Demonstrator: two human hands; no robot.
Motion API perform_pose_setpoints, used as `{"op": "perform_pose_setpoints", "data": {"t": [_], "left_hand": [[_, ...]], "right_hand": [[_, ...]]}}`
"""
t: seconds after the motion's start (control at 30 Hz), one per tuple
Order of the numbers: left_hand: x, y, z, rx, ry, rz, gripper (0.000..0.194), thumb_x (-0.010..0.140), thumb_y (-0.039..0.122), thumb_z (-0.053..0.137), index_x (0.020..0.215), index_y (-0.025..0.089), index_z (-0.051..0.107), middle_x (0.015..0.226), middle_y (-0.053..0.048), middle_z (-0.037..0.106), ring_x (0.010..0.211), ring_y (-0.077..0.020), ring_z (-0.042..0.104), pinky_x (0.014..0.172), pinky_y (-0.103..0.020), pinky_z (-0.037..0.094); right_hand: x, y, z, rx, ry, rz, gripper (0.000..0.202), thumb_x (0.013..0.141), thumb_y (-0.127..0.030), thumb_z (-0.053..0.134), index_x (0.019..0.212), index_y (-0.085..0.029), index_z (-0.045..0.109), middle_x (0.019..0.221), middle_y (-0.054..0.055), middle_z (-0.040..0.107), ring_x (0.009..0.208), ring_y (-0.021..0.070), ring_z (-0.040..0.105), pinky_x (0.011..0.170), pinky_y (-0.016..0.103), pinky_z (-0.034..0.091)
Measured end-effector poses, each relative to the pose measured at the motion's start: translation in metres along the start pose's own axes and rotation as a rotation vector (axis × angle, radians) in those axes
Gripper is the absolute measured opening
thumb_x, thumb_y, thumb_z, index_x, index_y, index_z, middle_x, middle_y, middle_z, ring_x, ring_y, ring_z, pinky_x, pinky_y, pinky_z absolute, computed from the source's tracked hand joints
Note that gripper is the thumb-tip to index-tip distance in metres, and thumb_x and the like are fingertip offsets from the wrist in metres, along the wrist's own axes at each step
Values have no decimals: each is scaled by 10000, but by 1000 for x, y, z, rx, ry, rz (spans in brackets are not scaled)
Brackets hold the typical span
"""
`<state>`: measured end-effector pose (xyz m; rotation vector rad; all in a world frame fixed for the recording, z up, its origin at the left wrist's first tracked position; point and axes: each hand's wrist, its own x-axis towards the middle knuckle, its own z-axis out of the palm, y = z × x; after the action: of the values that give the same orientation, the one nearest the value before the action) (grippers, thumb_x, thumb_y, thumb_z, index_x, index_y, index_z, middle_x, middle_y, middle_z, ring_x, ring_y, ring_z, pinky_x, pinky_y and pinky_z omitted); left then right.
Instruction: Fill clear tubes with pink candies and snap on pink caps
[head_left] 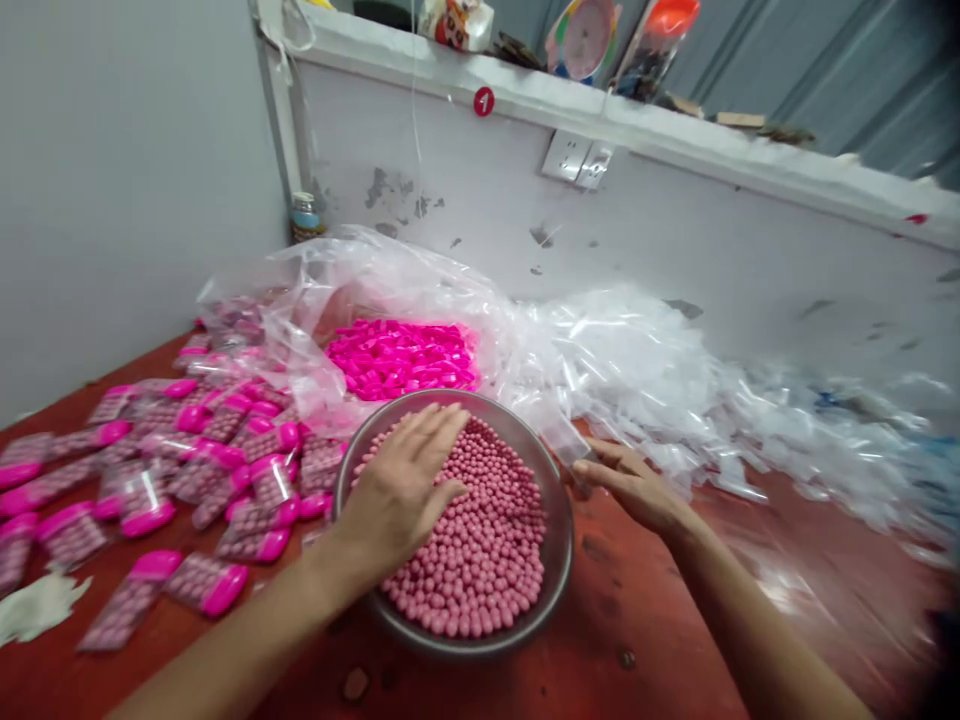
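Right hand (637, 487) pinches clear rectangular plastic case (564, 436); left of that grip, unclenched left hand (401, 485) overlies round pink beads (487, 540).

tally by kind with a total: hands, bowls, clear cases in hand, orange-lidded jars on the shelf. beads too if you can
Hands (left hand, right hand): 2
Bowl: 1
Held case: 1
Jar: 1
Total: 5, without the beads, too many to count
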<state>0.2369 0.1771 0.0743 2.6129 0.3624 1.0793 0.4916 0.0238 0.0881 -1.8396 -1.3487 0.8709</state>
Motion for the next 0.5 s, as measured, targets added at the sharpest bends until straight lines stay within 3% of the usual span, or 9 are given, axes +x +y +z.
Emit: {"op": "perform_pose_setpoints", "data": {"t": [0.1,0.17,0.23,0.3,0.4,0.5], "left_hand": [[9,11,6,260,-100,202,504,852,173,433,1336,160,294,1376,-93,367,1311,-286,195,1056,-548,159],[11,15,10,333,-147,262,473,871,138,376,1334,166,287,1288,-89,465,1288,-285,247,1045,-562,146],[10,15,12,359,-183,292,420,884,123,333,1303,146,322,1087,-83,579,1169,-246,418,1030,-529,208],[8,8,11,383,-207,298,353,883,105,318,1226,124,400,901,-63,602,961,-200,539,980,-472,309],[2,-12,2,437,-174,235,252,875,101,316,1033,108,512,733,-53,571,745,-184,548,808,-396,440],[-2,-28,-10,378,-59,109,192,875,160,348,849,115,533,687,-58,551,729,-191,540,719,-358,470]], "right_hand": [[4,-36,27,186,-299,-19,250,789,-380,558,829,-134,575,731,8,545,679,129,510,630,247,414],[9,-50,44,249,-403,-14,273,775,-394,574,856,-133,570,737,6,541,713,137,512,657,255,418],[13,-58,57,251,-433,-27,288,778,-417,565,823,-132,566,705,-4,518,688,128,496,635,244,409],[14,-60,62,217,-437,-28,305,789,-434,544,772,-130,554,663,-15,481,629,108,463,580,221,382],[13,-56,59,168,-436,1,331,792,-453,532,733,-128,538,635,-24,445,583,92,424,540,207,341],[11,-51,53,122,-389,8,351,791,-472,521,705,-131,520,645,-24,434,595,93,415,537,205,321]]}}
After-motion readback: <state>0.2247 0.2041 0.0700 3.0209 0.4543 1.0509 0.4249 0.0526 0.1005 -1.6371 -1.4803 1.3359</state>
